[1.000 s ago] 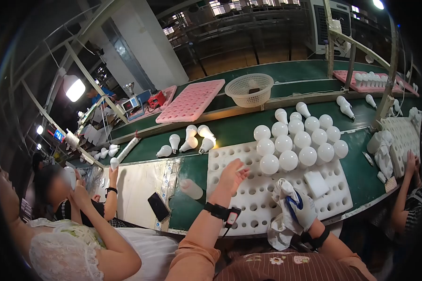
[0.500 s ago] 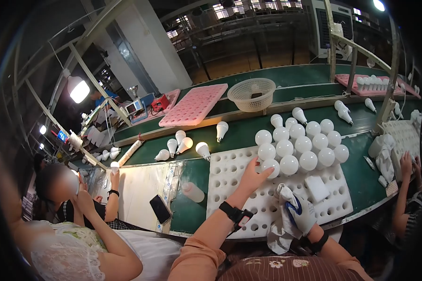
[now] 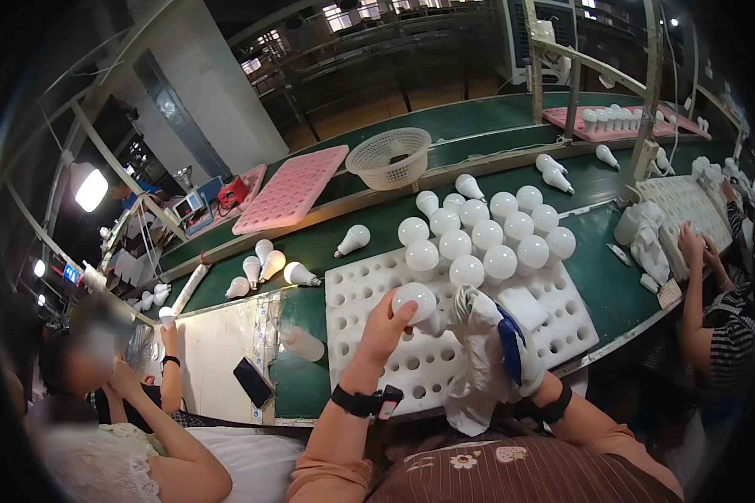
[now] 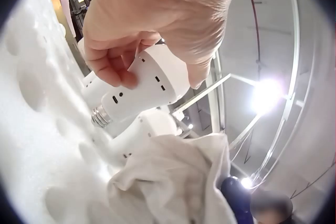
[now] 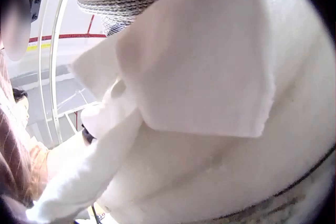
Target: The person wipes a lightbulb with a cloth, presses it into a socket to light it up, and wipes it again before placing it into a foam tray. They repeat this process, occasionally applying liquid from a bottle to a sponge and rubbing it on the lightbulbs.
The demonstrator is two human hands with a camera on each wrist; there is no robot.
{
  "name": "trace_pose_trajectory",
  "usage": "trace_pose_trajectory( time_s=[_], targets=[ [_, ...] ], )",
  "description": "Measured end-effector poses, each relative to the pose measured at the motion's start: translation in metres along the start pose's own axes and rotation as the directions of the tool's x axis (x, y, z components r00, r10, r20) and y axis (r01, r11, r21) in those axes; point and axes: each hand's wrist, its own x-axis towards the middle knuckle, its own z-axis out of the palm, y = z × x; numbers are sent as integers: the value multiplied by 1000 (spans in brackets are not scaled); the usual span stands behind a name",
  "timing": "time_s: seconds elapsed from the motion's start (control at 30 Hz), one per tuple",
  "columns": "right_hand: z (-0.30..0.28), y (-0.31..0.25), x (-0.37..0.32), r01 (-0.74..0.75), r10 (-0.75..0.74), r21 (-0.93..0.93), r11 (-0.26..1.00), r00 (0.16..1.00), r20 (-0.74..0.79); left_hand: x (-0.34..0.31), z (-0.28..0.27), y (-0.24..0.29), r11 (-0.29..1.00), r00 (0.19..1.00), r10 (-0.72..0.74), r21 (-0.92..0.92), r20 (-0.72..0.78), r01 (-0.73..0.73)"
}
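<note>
My bare left hand (image 3: 382, 329) grips a white light bulb (image 3: 414, 302) by its round globe, just above the foam tray (image 3: 369, 369). The left wrist view shows that bulb (image 4: 149, 79) tilted, its metal screw base pointing down toward the foam, with the thumb and fingertips around the globe. Close to it, my right hand (image 3: 522, 356), in a white and blue glove, holds a crumpled white cloth (image 3: 470, 360). Folds of this cloth (image 5: 194, 77) fill the right wrist view and hide the right fingers. Rows of white bulbs (image 3: 500, 261) stand in the tray's far part.
A white foam block (image 3: 524, 308) lies on the tray. Loose bulbs (image 3: 354, 240), one glowing, lie on the green bench beyond. At left are a bottle (image 3: 302, 344) and a phone (image 3: 252, 382). A basket (image 3: 390, 172) stands behind; other people sit on both sides.
My left hand reached to the front-left bulb of the rows, took it, and brought it nearer beside the cloth. The right hand kept its hold on the cloth. The head view turned right.
</note>
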Motion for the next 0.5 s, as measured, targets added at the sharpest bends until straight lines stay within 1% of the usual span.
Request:
trace_pose_trajectory(
  time_s=[0.03,0.07,0.1,0.13,0.17,0.23,0.27,0.3,0.33,0.37,0.4,0.43,0.47,0.5],
  targets=[
    [3,-17,3,29,-30,69,997,999,20,-10,4,5,996,998,-66,-67,15,66],
    [6,-24,10,154,-147,-106,982,987,71,-19,10,-2,995,996,-74,-69,54,78],
    [11,-31,15,276,-247,-285,918,960,134,-27,20,-12,970,989,-116,-206,92,133],
    [27,-39,20,310,-248,-335,890,945,216,-29,31,-15,922,977,-159,-332,141,198],
    [43,-46,25,340,-235,-380,860,926,297,-27,44,3,856,791,419,95,445,-508],
    [46,-33,32,168,-100,-264,950,963,251,-42,37,-30,814,832,358,294,423,-500],
    [49,-27,35,168,-91,-330,929,968,236,-45,40,-35,891,861,350,153,369,-427],
    [52,-25,38,164,-80,-392,905,972,222,-46,44,-37,940,892,322,5,317,-341],
    [54,-34,40,92,-41,-316,944,986,163,-48,48,-31,903,922,187,-428,338,-26],
    [55,-44,41,25,0,-232,972,994,107,-49,51,-25,610,905,53,-731,423,306],
    [54,-39,45,-10,24,-162,987,996,86,-53,51,-30,736,933,88,-654,350,176],
    [52,-38,47,-40,46,-87,995,997,68,-56,55,-28,834,950,142,-551,279,37],
    [49,-40,46,-133,139,-101,986,989,54,-62,56,-23,849,969,89,-526,230,47],
    [47,-33,45,-125,131,-125,984,991,40,-68,58,-13,866,985,36,-498,171,55]
  ],
)
